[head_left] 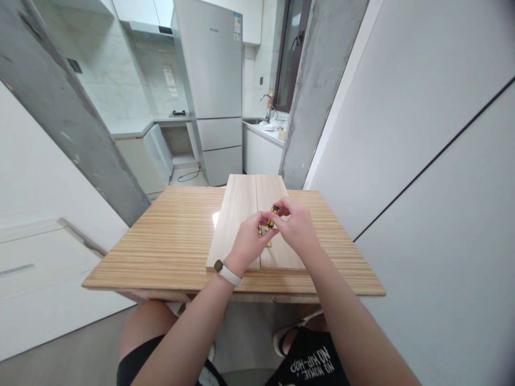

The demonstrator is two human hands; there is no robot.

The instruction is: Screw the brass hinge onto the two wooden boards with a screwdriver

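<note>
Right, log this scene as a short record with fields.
Right hand: pinching a small yellow-and-black item
Left hand: fingers curled beside that item; exact contact unclear
Beneath hands: two pale wooden boards, side by side
Support: striped wooden table
Left wrist: watch with pale band
Background: silver refrigerator

The table (177, 236) is kinda shiny, with light wood stripes across the top. Two paler boards (237, 209) lie flat on it around the middle, side by side, dark seam between.
</note>
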